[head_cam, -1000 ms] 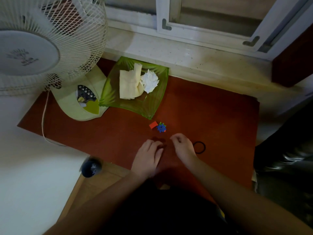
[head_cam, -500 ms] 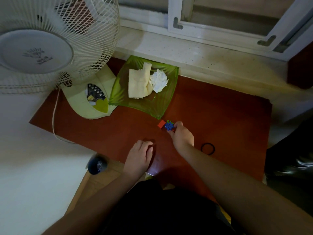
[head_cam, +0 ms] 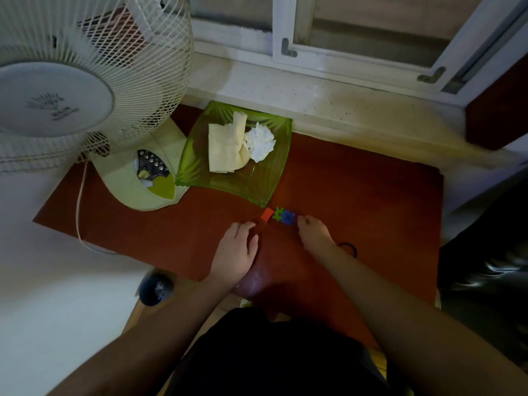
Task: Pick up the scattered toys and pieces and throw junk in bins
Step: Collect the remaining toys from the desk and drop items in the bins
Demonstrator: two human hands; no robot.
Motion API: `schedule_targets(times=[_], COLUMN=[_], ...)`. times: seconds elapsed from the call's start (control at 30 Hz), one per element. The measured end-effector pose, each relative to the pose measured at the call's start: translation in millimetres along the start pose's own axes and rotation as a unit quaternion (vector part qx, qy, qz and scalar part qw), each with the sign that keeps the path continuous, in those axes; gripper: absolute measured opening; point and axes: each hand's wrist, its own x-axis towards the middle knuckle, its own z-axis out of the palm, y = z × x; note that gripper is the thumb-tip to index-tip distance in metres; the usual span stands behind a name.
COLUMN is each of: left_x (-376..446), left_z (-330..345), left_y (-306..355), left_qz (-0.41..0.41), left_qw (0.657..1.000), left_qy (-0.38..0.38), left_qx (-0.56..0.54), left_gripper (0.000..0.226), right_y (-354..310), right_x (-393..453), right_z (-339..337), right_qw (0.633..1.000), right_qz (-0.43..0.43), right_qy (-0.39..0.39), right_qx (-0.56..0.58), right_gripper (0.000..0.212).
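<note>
Reddish-brown bench [head_cam: 357,195] fills the middle of the head view, set against a pale speckled sill [head_cam: 314,92] and a white window frame [head_cam: 371,50] at twelve o'clock. At ten o'clock a white fan [head_cam: 85,81] is cut off by the frame's edge, its base [head_cam: 143,178] just beside a green dish [head_cam: 228,181]. Folded cream paper [head_cam: 225,150] and a crumpled white tissue [head_cam: 260,141] lie in that dish.

At the dish's five o'clock corner sit a small red piece [head_cam: 267,214], a green piece [head_cam: 277,214] and a blue piece [head_cam: 287,217], close together; whether they interlock is hard to make out. The right hand [head_cam: 313,231] has curled fingertips at the blue piece, but I cannot tell whether it grips it. The left hand [head_cam: 237,247] rests on the bench, fingers loose and empty, near the red piece. A black hair band [head_cam: 350,247] is partly hidden behind the right wrist. At eight o'clock a dark round thing [head_cam: 155,285] is blurred. Dark clothing covers the bench's near edge.
</note>
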Motion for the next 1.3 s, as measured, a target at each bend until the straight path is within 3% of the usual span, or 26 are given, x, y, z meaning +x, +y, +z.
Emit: schedule_targets(times=[0.07,0.13,0.3,0.47,0.67,0.9,1.03,1.2,1.3], left_x=[13,24,35,35,29,40,44,48,53], left_z=[2,6,17,17,12,17,30,42,51], left_y=[5,10,16,11,1,29,48,60,63], left_qz=[0.002,0.010,0.007,0.002,-0.004,-0.024,0.006,-0.028,-0.051], left_qw=[1.000,0.998,0.993,0.995,0.994,0.991,0.989,0.989,0.980], left_qy=[-0.017,-0.048,-0.090,-0.078,-0.085,-0.132,-0.113,-0.083,-0.060], left_qx=[0.016,0.038,0.081,0.054,0.074,0.031,0.095,0.121,0.181], left_gripper=[0.048,0.053,0.060,0.037,0.011,0.040,0.056,0.053,0.053], right_y=[5,13,18,14,5,25,44,69,81], right_x=[-6,-8,-18,-18,-17,-24,-39,-54,-57], right_z=[-3,-7,-15,-16,-19,-31,-48,-67,-74], right_qw=[0.973,0.938,0.924,0.921,0.966,0.978,0.987,0.987,0.983], right_qz=[0.075,0.108,0.101,0.091,0.082,0.010,-0.020,-0.035,-0.032], right_qy=[-0.023,-0.028,-0.045,-0.045,0.010,0.092,0.121,0.156,0.145], right_qx=[0.219,0.327,0.366,0.376,0.246,0.186,0.101,-0.009,-0.109], right_gripper=[0.030,0.032,0.023,0.027,0.026,0.026,0.022,0.028,0.044])
